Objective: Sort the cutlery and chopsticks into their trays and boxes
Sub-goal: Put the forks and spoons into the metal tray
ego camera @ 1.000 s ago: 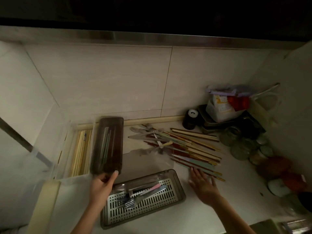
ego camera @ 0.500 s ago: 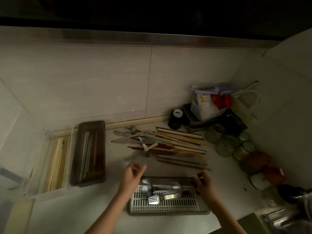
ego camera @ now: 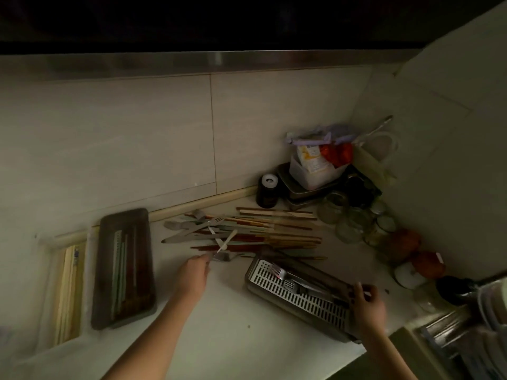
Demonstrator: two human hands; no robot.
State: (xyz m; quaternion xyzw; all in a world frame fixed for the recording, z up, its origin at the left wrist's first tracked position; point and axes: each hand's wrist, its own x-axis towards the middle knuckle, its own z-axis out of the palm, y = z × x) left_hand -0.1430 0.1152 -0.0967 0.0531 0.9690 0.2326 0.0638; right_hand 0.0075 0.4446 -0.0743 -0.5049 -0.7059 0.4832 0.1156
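The right hand grips the tray by its near end; forks lie inside. Left of it, left hand fingers pinch a fork, likely stiff, light and slippery, by its handle. Beyond the tray lies the chopstick pile.

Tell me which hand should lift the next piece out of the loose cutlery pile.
Left. The left hand already reaches the near edge of the loose pile, its fingers at a fork there. The right hand is busy gripping the near end of the slotted cutlery tray.
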